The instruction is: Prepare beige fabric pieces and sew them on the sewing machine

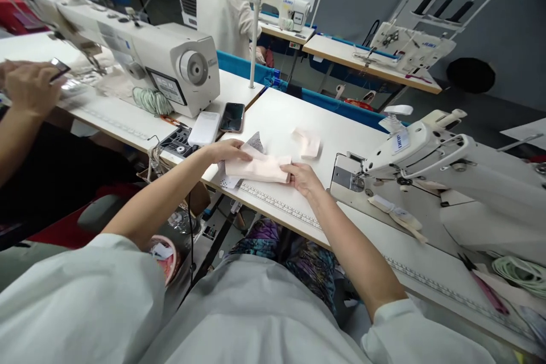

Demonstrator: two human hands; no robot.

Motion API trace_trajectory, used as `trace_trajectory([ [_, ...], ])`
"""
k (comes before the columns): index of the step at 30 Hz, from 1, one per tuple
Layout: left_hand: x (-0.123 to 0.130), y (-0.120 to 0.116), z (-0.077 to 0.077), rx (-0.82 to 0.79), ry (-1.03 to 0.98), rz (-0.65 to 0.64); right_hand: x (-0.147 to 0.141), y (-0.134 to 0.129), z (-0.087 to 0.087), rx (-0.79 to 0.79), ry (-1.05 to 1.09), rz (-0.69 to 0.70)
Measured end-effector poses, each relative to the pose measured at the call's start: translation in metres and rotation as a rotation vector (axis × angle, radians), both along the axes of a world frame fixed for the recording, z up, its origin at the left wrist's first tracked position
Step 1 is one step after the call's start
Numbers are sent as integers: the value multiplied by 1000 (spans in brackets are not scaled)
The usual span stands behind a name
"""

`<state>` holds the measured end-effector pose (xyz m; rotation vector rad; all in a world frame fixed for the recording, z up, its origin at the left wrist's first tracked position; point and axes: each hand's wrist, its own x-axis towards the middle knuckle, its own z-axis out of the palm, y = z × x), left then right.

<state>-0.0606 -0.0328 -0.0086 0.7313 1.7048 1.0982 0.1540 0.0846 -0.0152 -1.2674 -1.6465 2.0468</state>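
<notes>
Pale pink fabric (261, 169) — between left hand (229, 151) and right hand (305, 178), touching both

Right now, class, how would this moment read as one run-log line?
left hand: holding pale fabric | right hand: holding its other end | beyond: smaller pale piece

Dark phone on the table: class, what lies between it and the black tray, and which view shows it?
A white, round-cornered slab lies between the dark phone and the black tray, as the head view shows.
</notes>
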Motion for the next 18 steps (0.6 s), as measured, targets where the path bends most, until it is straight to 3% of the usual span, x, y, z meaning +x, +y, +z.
trace_trajectory([
  [5,-17,35,11,-28,203,-99,-5,5,5,-39,-52,-23],
  [9,-22,45,15,33,483,5,-13,3,8,-22,-43,-53],
  [13,-26,36,26,108,776,184,-13,1,8,-7,-29,-55],
  [18,-30,5,54,191,992,352,-24,-3,6,16,-19,-39],
])
